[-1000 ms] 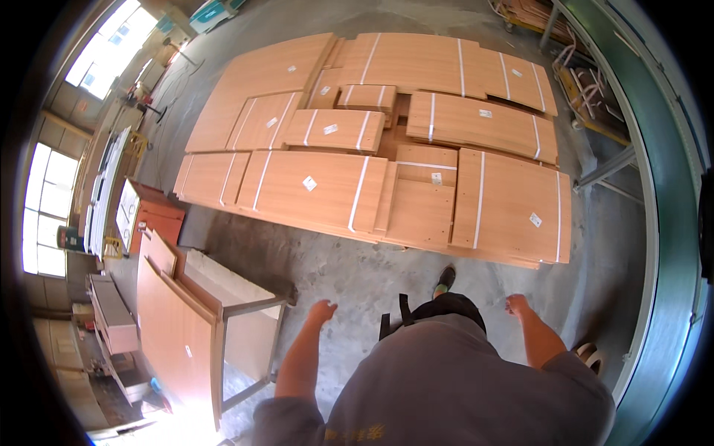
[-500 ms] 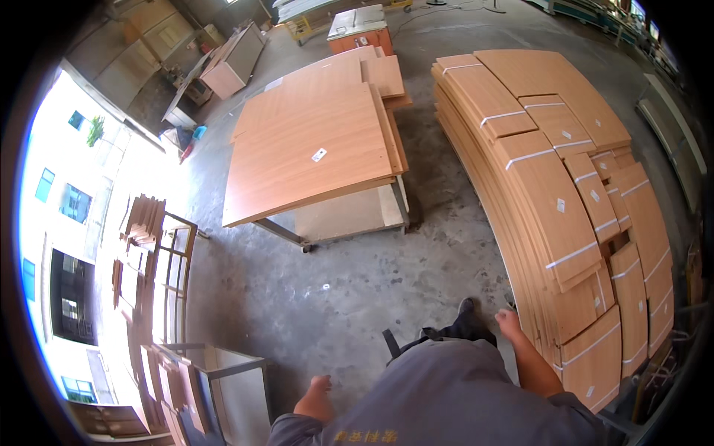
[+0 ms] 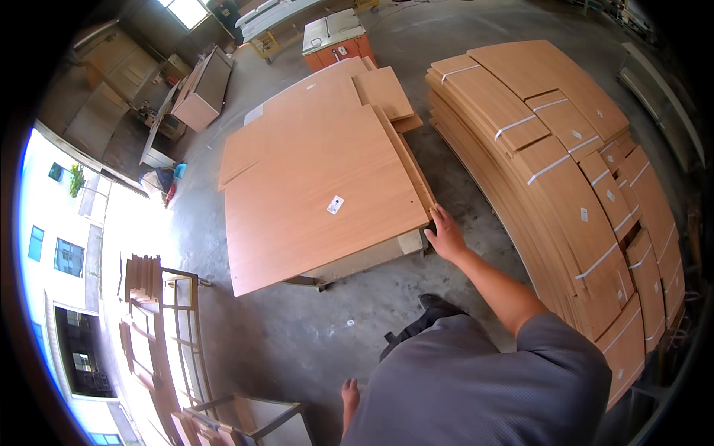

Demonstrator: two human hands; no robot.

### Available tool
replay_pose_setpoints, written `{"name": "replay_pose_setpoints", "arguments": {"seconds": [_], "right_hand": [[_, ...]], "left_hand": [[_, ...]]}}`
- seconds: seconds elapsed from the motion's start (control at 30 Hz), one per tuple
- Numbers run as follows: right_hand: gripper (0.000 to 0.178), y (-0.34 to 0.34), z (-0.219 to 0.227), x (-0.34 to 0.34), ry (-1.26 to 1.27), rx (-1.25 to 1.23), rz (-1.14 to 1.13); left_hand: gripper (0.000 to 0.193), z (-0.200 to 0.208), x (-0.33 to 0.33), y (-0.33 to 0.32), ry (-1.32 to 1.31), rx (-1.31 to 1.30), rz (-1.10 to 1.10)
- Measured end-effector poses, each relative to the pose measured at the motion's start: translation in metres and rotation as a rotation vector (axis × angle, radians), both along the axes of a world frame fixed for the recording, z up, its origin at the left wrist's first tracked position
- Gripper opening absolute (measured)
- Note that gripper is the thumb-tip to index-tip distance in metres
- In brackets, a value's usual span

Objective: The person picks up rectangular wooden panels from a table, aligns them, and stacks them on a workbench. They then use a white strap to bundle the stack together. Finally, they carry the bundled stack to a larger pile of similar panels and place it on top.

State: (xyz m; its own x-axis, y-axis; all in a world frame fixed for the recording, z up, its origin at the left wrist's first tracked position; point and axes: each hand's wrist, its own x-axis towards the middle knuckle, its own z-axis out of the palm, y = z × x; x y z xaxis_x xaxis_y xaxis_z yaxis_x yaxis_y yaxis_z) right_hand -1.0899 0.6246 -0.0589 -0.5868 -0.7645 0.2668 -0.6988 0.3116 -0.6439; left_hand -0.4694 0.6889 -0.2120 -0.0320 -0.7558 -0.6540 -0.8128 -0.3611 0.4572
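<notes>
My right hand (image 3: 447,235) is at the near right corner of a stack of wood-grain panels. Its fingers and thumb close around the corner edge. The large top panel (image 3: 312,186) carries a white label (image 3: 335,205) and lies flat. Below its right edge other panels stick out. A low wheeled cart (image 3: 364,260) bears the stack, its lower part mostly hidden by the panels. My left hand (image 3: 350,392) hangs low beside my body over the floor, holding nothing, its fingers loosely apart.
To the right stands a tall pile of strapped wood panels (image 3: 558,186). At left are a metal rack with boards (image 3: 182,320) and a grey-framed cart (image 3: 279,420). An orange box with a white lid (image 3: 335,46) is behind the stack. Grey concrete floor (image 3: 297,342) lies between.
I have come closer to the panel stack. My right hand has moved from beside the strapped pile forward to the stack's corner. My left hand has stayed low at my side.
</notes>
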Motion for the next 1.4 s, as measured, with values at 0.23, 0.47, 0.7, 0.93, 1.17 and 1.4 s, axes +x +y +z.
{"name": "replay_pose_setpoints", "arguments": {"seconds": [0.23,0.47,0.7,0.93,1.17,1.4], "right_hand": [[0.082,-0.088,-0.015,0.05,0.084,0.472,-0.161],[0.073,-0.06,-0.029,0.042,0.113,0.42,-0.387],[0.063,-0.057,-0.014,0.129,-0.174,0.553,-0.319],[0.033,0.147,-0.167,0.299,-0.594,0.82,-0.509],[0.038,0.329,-0.224,0.52,-1.119,1.273,-0.74],[0.044,0.221,-0.17,0.402,-0.769,0.879,-1.002]], "left_hand": [[0.06,0.107,-0.009,-0.254,0.181,-0.699,0.32],[0.069,0.152,-0.08,-0.458,-0.265,-0.918,-0.223],[0.076,0.087,-0.098,-0.576,-0.474,-0.715,-0.562],[0.076,0.087,-0.252,-0.578,-0.373,-0.764,-0.841],[0.077,0.093,-0.343,-0.48,-0.143,-0.803,-1.094],[0.074,0.135,-0.334,-0.462,0.115,-0.842,-1.243]]}}
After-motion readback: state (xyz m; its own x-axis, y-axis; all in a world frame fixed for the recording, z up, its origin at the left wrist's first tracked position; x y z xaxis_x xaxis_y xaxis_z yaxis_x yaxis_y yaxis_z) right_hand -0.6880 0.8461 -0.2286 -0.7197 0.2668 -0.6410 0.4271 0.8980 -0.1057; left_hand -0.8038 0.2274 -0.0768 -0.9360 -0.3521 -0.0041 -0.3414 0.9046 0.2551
